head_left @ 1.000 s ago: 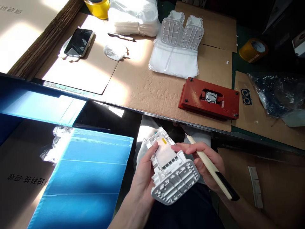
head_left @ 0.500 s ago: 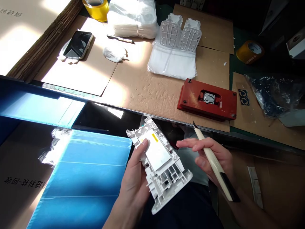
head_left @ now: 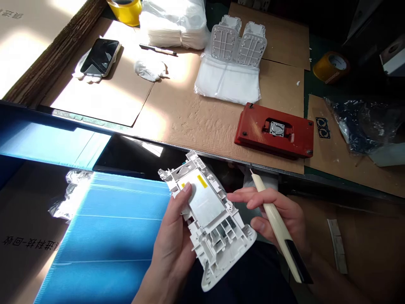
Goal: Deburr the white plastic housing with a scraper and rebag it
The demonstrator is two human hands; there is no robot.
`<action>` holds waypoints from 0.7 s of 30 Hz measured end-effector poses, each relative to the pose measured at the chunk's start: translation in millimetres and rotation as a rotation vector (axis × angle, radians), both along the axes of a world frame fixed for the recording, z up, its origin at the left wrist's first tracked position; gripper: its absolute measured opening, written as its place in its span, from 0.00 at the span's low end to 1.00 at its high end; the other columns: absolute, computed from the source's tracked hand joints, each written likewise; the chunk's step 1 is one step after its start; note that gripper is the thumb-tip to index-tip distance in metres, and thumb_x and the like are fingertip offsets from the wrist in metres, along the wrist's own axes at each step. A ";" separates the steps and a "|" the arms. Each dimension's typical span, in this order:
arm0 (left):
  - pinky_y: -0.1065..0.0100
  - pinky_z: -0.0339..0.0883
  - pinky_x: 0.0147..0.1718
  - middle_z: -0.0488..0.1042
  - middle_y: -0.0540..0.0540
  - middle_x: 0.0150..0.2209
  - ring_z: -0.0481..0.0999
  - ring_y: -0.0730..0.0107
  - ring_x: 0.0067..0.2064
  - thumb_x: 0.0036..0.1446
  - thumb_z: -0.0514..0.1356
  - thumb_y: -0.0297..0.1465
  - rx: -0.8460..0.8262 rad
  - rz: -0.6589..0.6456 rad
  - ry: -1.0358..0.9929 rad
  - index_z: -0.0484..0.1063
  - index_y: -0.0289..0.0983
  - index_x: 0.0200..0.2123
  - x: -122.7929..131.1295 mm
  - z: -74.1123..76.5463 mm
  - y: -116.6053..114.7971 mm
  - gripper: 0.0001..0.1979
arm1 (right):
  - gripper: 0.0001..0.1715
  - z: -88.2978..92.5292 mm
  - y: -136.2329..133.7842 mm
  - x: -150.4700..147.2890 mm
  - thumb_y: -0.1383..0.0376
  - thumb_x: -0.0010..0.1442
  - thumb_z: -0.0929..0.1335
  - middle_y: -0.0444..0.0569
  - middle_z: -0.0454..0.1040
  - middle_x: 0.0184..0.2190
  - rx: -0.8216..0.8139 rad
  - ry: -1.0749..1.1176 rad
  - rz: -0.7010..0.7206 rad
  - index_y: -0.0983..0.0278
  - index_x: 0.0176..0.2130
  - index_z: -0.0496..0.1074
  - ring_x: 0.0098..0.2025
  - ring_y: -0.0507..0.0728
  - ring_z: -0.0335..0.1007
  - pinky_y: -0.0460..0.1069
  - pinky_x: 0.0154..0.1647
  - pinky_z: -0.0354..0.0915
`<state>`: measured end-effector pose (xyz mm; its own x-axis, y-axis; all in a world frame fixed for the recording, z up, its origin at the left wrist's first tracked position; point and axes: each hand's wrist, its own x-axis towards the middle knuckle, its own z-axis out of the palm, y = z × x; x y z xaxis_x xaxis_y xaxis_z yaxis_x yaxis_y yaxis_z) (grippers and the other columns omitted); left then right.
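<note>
A: Where's the part point(head_left: 211, 219) now?

B: In the left hand point(head_left: 172, 253), over the lap, just below the front edge of the surface point(head_left: 190, 122). The fingers wrap its left side from beneath, and the thumb presses on the metal plate point(head_left: 205, 204) beside the yellow label point(head_left: 202, 181).

A: Changed from a second ago?

B: Yes, it's been turned. Then the ribbed flange faced the camera. Now the plate side faces up and the flange points down at the lap. It has also shifted left, toward the blue sheet point(head_left: 110, 236).

A: And the right hand point(head_left: 281, 219)?

B: Its fingers are closed round the tool point(head_left: 276, 223), tip up toward the red jig point(head_left: 274, 131). Half a second ago the hand was clear of the part. Now the forefinger is back at the part's right edge. Touching or not, I can't tell.
</note>
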<state>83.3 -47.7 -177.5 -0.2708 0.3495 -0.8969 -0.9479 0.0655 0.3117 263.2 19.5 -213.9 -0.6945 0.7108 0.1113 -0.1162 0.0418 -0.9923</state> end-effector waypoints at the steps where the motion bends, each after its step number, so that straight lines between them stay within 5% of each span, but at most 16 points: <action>1: 0.50 0.73 0.56 0.76 0.37 0.54 0.80 0.49 0.49 0.57 0.69 0.29 -0.001 -0.001 0.001 0.76 0.37 0.60 0.1 -0.1 -0.1 0.26 | 0.10 -0.1 0.0 -0.3 0.67 0.69 0.70 0.47 0.75 0.56 -0.016 0.005 0.000 0.59 0.50 0.70 0.62 0.60 0.69 0.62 0.67 0.60; 5: 0.52 0.73 0.56 0.76 0.38 0.55 0.79 0.48 0.51 0.55 0.70 0.29 -0.015 -0.004 -0.011 0.77 0.36 0.60 -1.7 -2.6 1.6 0.28 | 0.10 2.0 1.7 -1.1 0.68 0.69 0.70 0.49 0.75 0.56 -0.045 0.031 0.011 0.60 0.50 0.70 0.62 0.60 0.69 0.61 0.66 0.61; 9: 0.52 0.71 0.58 0.74 0.35 0.57 0.77 0.50 0.56 0.58 0.69 0.28 0.013 -0.001 0.104 0.72 0.34 0.64 -2.6 -8.5 1.5 0.30 | 0.09 9.6 2.5 -1.9 0.67 0.69 0.70 0.43 0.76 0.56 0.020 -0.086 -0.050 0.59 0.49 0.70 0.62 0.52 0.69 0.50 0.66 0.63; 12: 0.58 0.69 0.58 0.71 0.44 0.62 0.73 0.58 0.61 0.63 0.66 0.34 0.171 -0.098 0.301 0.67 0.45 0.65 0.5 -9.5 -1.8 0.28 | 0.21 10.1 -2.4 -7.8 0.64 0.62 0.76 0.35 0.70 0.62 -0.033 -0.256 -0.010 0.52 0.52 0.68 0.64 0.48 0.67 0.43 0.64 0.62; 15: 0.62 0.64 0.60 0.70 0.46 0.62 0.71 0.63 0.62 0.64 0.64 0.40 0.391 -0.163 0.288 0.62 0.55 0.66 3.8 -3.5 -5.5 0.29 | 0.31 -0.1 -8.0 -18.2 0.63 0.54 0.79 0.29 0.62 0.68 0.005 -0.392 0.004 0.51 0.50 0.64 0.65 0.48 0.66 0.42 0.60 0.63; 18: 0.52 0.52 0.68 0.71 0.42 0.60 0.65 0.58 0.68 0.62 0.65 0.42 0.381 -0.230 0.347 0.57 0.59 0.71 2.4 3.3 -7.9 0.36 | 0.26 -14.4 -7.2 -23.3 0.60 0.57 0.79 0.38 0.73 0.54 -0.169 -0.318 -0.204 0.62 0.42 0.61 0.43 0.47 0.73 0.42 0.42 0.68; 21: 0.51 0.50 0.69 0.70 0.44 0.62 0.65 0.58 0.67 0.61 0.67 0.36 0.263 -0.310 0.484 0.57 0.56 0.71 -3.3 0.5 -8.1 0.38 | 0.26 -20.3 -1.0 -18.6 0.61 0.64 0.75 0.43 0.63 0.34 -0.499 0.008 -0.261 0.66 0.40 0.55 0.31 0.45 0.57 0.40 0.32 0.59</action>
<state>80.0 -55.7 -176.9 -0.4753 0.6691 -0.5713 -0.6446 0.1771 0.7437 244.7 18.5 -234.2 -0.4891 0.8268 -0.2778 -0.1723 -0.4038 -0.8985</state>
